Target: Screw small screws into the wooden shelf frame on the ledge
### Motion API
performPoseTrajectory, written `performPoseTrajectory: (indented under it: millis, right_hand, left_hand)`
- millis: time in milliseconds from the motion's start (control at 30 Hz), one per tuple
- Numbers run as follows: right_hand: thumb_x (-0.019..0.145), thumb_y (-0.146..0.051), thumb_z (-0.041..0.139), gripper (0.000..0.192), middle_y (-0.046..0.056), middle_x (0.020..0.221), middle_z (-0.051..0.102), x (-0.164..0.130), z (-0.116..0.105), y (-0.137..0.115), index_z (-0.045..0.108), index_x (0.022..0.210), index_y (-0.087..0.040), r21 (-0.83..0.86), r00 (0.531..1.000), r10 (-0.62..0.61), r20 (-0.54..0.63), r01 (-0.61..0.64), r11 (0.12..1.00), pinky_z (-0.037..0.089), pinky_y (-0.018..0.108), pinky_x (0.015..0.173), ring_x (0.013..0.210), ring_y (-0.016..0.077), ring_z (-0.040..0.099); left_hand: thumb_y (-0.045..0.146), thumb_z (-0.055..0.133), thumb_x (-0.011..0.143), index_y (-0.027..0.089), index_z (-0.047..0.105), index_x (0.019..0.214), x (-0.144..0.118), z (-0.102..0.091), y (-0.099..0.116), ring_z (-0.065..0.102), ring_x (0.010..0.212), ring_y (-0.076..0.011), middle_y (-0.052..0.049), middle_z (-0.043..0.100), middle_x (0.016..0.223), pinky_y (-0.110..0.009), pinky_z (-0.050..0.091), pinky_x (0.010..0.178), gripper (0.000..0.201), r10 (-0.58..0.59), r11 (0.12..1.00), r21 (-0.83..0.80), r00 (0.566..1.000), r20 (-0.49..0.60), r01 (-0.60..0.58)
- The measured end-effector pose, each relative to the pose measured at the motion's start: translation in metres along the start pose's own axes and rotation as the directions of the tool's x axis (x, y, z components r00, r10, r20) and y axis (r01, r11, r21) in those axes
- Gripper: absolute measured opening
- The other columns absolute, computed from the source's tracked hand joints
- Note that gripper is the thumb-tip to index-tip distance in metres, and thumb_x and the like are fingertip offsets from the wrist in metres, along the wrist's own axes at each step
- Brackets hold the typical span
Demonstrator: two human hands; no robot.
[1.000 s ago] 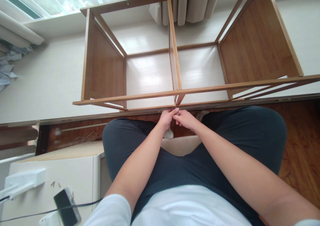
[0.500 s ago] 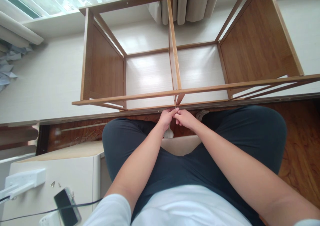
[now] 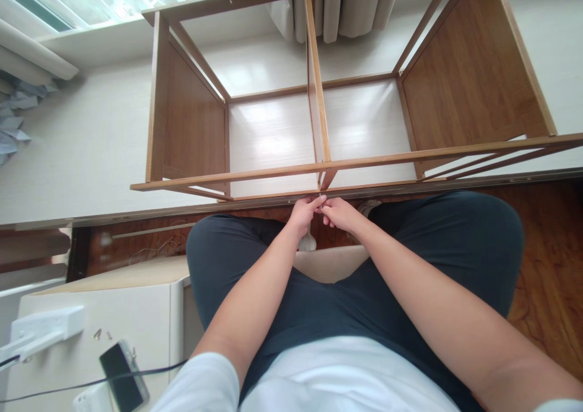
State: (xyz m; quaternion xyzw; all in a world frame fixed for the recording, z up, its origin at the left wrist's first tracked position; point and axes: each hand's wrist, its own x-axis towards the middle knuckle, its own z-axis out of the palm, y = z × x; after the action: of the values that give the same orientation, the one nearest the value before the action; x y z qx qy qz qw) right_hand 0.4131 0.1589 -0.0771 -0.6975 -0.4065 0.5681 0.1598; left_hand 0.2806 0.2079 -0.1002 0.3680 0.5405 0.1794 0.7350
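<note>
A brown wooden frame (image 3: 325,114) with a middle divider and panelled ends lies in front of me. My left hand (image 3: 304,213) is closed at the frame's lower front edge, just below the divider, its thumb and fingers pinched together. Right beside it, my right hand (image 3: 339,213) is also pinched, fingertips almost touching the left ones. A small thin, shiny metal piece (image 3: 320,198) shows between the fingertips, pointing toward the frame. Its kind is too small to make out, and the fingers partly hide it.
A pale cabinet (image 3: 152,303) stands at my left, with a phone (image 3: 122,372), a few small screws (image 3: 96,334), a white stand (image 3: 54,327) and a black cable (image 3: 157,372) on it. Curtains (image 3: 359,11) hang behind the frame. My knees flank my hands.
My right hand has shifted slightly right and its fingers have changed position, so more of the thin metal piece shows. My left hand and the frame stay about where they were.
</note>
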Motion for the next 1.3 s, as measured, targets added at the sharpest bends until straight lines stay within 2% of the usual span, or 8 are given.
performPoseTrajectory:
  millis: [233,533,667,1000,1300]
  right_hand:
    - [0.092,-0.020,0.049,0.020,0.003,0.064,0.068,-0.004,-0.003,-0.005,0.067,0.087,-0.014,0.019,0.999,0.037,0.017,-0.038,0.999,0.037,0.022,0.047,0.046,0.0109,0.053]
    - [0.091,-0.017,0.048,0.017,0.003,0.064,0.067,0.001,-0.001,0.005,0.064,0.085,-0.015,0.001,1.000,0.003,0.003,-0.003,1.000,0.036,0.022,0.051,0.048,0.0106,0.054]
    - [0.093,-0.020,0.049,0.016,0.002,0.065,0.067,0.000,-0.001,0.004,0.063,0.087,-0.016,-0.030,1.000,-0.004,-0.016,0.004,1.000,0.037,0.022,0.054,0.050,0.0113,0.055]
    - [0.093,-0.026,0.052,0.006,0.003,0.069,0.070,-0.001,0.001,0.004,0.051,0.091,-0.021,-0.065,0.992,0.071,-0.100,-0.078,0.995,0.035,0.025,0.052,0.053,0.0148,0.057]
    - [0.094,-0.028,0.051,0.009,0.004,0.070,0.069,0.000,0.002,0.005,0.054,0.090,-0.020,-0.107,0.996,0.036,-0.087,-0.045,0.993,0.036,0.026,0.054,0.055,0.0160,0.057]
  left_hand:
    - [0.056,0.085,0.062,0.016,0.070,0.073,0.003,-0.001,-0.003,0.054,0.065,-0.0146,-0.005,0.066,0.069,-0.027,0.031,0.058,0.045,0.003,1.000,0.002,1.000,0.007,-0.003]
    - [0.055,0.086,0.062,0.016,0.070,0.073,0.001,0.001,0.000,0.054,0.067,-0.0149,-0.005,0.067,0.072,-0.027,0.032,0.060,0.044,-0.008,1.000,-0.009,1.000,0.009,0.008]
    - [0.055,0.086,0.061,0.016,0.070,0.073,0.001,0.000,-0.001,0.052,0.068,-0.0146,-0.005,0.067,0.073,-0.027,0.031,0.060,0.043,-0.009,1.000,-0.004,1.000,-0.005,0.009]
    - [0.055,0.087,0.060,0.017,0.069,0.071,0.003,0.000,-0.002,0.048,0.067,-0.0135,-0.004,0.066,0.074,-0.026,0.030,0.059,0.044,-0.006,1.000,-0.008,1.000,-0.015,0.006]
    - [0.056,0.088,0.059,0.016,0.069,0.071,0.002,0.000,-0.002,0.047,0.066,-0.0128,-0.004,0.064,0.073,-0.026,0.029,0.058,0.046,-0.009,1.000,-0.010,1.000,-0.007,0.009]
